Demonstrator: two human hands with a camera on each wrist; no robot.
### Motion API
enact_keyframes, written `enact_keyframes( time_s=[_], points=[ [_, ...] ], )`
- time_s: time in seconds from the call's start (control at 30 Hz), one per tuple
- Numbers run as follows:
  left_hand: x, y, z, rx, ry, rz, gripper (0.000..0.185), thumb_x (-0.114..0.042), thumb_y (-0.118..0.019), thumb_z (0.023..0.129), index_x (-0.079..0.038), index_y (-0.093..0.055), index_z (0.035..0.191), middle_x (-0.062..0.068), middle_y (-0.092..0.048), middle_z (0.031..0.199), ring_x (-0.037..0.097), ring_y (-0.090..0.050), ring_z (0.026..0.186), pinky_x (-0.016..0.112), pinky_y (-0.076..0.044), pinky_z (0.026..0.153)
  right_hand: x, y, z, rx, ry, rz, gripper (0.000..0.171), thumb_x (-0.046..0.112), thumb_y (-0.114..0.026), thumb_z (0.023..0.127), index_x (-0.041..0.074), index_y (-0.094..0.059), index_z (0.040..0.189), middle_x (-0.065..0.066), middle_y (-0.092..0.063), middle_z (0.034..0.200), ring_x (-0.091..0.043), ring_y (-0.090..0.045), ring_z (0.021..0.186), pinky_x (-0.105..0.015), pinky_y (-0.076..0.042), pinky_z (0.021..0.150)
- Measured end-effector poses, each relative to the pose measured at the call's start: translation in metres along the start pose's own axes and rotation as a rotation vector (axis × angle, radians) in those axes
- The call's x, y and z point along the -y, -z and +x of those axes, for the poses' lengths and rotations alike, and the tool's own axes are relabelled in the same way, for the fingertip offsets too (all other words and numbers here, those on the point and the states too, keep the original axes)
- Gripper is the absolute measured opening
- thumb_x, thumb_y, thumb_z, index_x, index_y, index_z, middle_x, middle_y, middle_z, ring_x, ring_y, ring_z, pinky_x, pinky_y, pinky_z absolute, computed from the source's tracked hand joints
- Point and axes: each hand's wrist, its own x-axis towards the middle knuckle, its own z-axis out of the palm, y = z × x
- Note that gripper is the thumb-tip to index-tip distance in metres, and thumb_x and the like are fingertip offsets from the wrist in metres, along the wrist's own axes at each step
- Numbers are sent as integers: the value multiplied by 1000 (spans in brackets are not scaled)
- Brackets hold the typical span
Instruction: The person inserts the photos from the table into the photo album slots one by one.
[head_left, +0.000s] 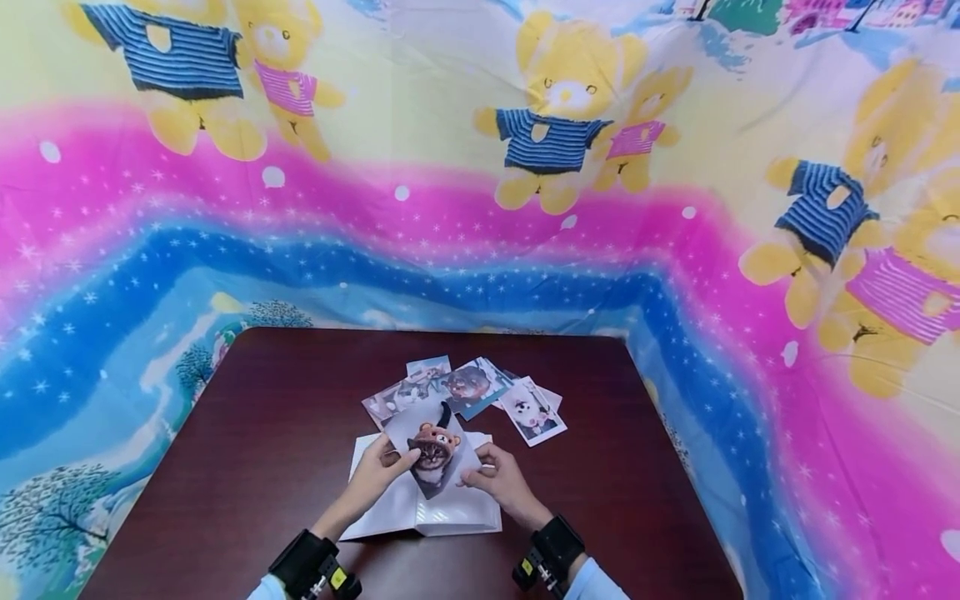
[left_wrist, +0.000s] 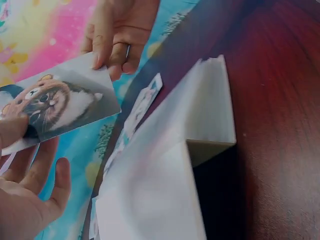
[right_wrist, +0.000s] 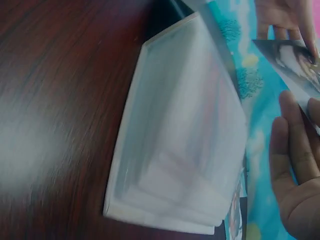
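Both hands hold one cat photo (head_left: 433, 450), a print of a cat in a brown bear hat, just above an open white album (head_left: 450, 508). My left hand (head_left: 390, 460) pinches the print's left edge, thumb on top of the cat photo (left_wrist: 55, 105). My right hand (head_left: 480, 471) pinches its right edge; in the left wrist view the right hand (left_wrist: 117, 45) curls its fingers over the print's corner. In the right wrist view the cat photo (right_wrist: 300, 60) lies against the right hand (right_wrist: 295, 165), with the album (right_wrist: 185, 135) below it. The album (left_wrist: 170, 165) shows blank, glossy pages.
Several loose photos lie fanned on the dark wooden table (head_left: 247, 450) behind the album: a cat print (head_left: 405, 393), a dark dog print (head_left: 474, 383) and a white puppy print (head_left: 531, 412). A bright bear-patterned cloth (head_left: 525, 250) hangs around the table's back and sides.
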Motion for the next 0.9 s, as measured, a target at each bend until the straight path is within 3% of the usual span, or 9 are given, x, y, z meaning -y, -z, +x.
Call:
enact_keyframes(
  time_s=[0.1,0.23,0.43,0.53,0.6,0.7,0.77,0.9],
  points=[
    [3,-3,1,31,-71,83,33,-2,-66,93,7,-58,124,19,-67,103,10,-62,80,23,-51,69,3,2,2,47,-11,-104,27,-3,-67,91,-11,-54,113,-20,-65,108,-24,-70,89,-28,-56,76],
    [3,-5,1,94,-128,174,24,3,-63,93,9,-60,116,17,-65,91,8,-57,70,22,-47,63,21,7,5,81,44,-247,30,-4,-67,90,-11,-56,117,-24,-64,106,-32,-67,90,-25,-54,74],
    [6,-8,3,175,-155,194,19,-3,-63,95,7,-61,111,16,-65,92,11,-60,74,23,-48,64,51,13,8,85,135,-410,9,-1,-67,91,-8,-62,93,-22,-65,91,-34,-64,79,-26,-52,66],
    [13,-12,8,146,-144,216,28,-8,-68,93,5,-60,116,15,-65,97,17,-63,78,26,-52,67,52,19,10,78,148,-455,9,-3,-66,92,-9,-60,91,-23,-64,86,-33,-63,71,-24,-50,60],
    [19,-15,12,94,-170,258,35,-7,-72,90,5,-58,120,18,-64,100,25,-65,82,33,-55,68,50,24,14,31,150,-465,8,-4,-64,92,-10,-59,93,-24,-64,83,-28,-61,65,-23,-49,57],
    [27,-20,18,5,-258,403,43,0,-75,83,5,-58,122,20,-62,103,33,-64,88,42,-55,72,48,33,23,-66,139,-442,8,-8,-60,92,-12,-54,94,-27,-63,82,-17,-59,64,-27,-52,58],
    [33,-24,21,-28,-348,558,40,3,-77,80,4,-62,116,18,-61,101,33,-62,89,45,-53,73,46,38,31,-121,127,-413,7,-10,-57,93,-13,-51,94,-27,-61,84,-12,-58,67,-29,-54,61],
    [42,-29,24,17,-532,849,30,-5,-83,76,-5,-69,103,9,-60,97,27,-58,89,43,-47,76,39,46,51,-172,98,-321,9,-13,-55,93,-17,-49,99,-24,-56,87,-10,-58,69,-30,-57,63]
  ],
)
